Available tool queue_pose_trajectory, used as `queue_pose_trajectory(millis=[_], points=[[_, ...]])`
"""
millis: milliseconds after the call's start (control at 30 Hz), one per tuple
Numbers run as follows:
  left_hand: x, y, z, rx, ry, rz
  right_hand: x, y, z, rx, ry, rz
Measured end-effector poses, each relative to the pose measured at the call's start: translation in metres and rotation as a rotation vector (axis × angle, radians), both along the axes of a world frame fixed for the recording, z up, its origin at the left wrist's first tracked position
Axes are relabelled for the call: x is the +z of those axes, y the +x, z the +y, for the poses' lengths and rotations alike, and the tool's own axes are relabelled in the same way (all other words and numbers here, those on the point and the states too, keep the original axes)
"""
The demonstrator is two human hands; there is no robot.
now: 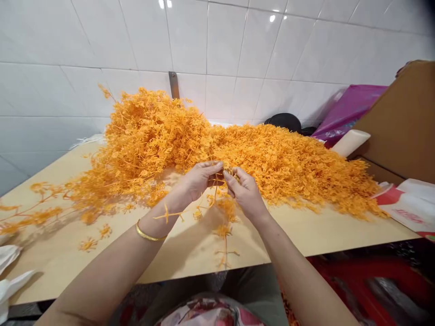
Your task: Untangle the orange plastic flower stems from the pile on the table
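My left hand [204, 179] and my right hand [243, 188] meet over the middle of the table, fingertips almost touching. Both are closed in a pinch on an orange artificial flower sprig [222, 231], whose stem and small blossoms dangle below the fingers toward the table edge. Exactly where each fingertip grips is partly hidden. A gold bracelet [149, 234] circles my left wrist, with a loose orange sprig piece [167, 214] beside it. Right behind the hands lies a big heap of the same orange sprigs [159, 136], spreading far to the right.
Loose blossoms [89, 244] and long stems lie on the pale tabletop [299, 231] at left. A cardboard box [404, 122], purple bag [353, 106], pale roll [351, 141] and red-white plastic bag [408, 208] stand at right. White tiled wall [224, 45] closes the back.
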State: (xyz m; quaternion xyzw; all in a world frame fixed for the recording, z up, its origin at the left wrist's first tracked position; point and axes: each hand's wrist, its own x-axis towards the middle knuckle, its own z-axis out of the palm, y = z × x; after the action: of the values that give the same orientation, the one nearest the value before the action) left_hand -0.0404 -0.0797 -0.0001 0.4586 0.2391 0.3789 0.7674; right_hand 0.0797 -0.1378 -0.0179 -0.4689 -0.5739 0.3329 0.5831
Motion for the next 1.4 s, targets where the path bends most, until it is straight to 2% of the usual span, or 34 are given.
queue_pose_trajectory(millis=[133,233,300,400,533,600,733,867,933,1100,1200,1400], points=[[0.009,-0.021,-0.011,0.122,-0.196,-0.028,-0.014,0.008,-0.023,-0.156,0.089,-0.589],[0.018,-0.035,-0.013,0.158,-0.255,-0.025,-0.032,0.017,-0.037,-0.11,0.146,-0.916],[0.019,-0.039,-0.011,0.178,-0.25,-0.032,-0.045,0.017,-0.044,-0.043,0.134,-1.005],[0.017,-0.037,-0.002,0.19,-0.234,-0.032,-0.057,0.006,-0.051,-0.004,0.143,-1.018],[0.019,-0.029,0.007,0.164,-0.198,-0.036,-0.062,-0.009,-0.053,0.049,0.133,-1.07],[0.027,-0.027,0.007,0.151,-0.152,-0.024,-0.064,-0.009,-0.051,0.047,0.116,-1.064],[0.048,-0.028,0.005,0.173,-0.057,-0.012,-0.066,0.002,-0.046,-0.046,0.148,-0.955],[0.063,-0.03,0.004,0.158,-0.013,-0.006,-0.062,0.016,-0.043,-0.166,0.146,-0.974],[0.068,-0.03,0.002,0.14,0.0,-0.003,-0.058,0.021,-0.043,-0.183,0.114,-0.949],[0.083,-0.033,-0.007,0.128,0.093,-0.028,-0.051,0.023,-0.046,-0.106,0.088,-0.785],[0.091,-0.034,-0.013,0.151,0.128,0.013,-0.05,0.019,-0.048,-0.078,0.112,-0.76],[0.085,-0.032,-0.011,0.122,0.185,-0.014,-0.055,0.01,-0.053,0.029,0.162,-0.938]])
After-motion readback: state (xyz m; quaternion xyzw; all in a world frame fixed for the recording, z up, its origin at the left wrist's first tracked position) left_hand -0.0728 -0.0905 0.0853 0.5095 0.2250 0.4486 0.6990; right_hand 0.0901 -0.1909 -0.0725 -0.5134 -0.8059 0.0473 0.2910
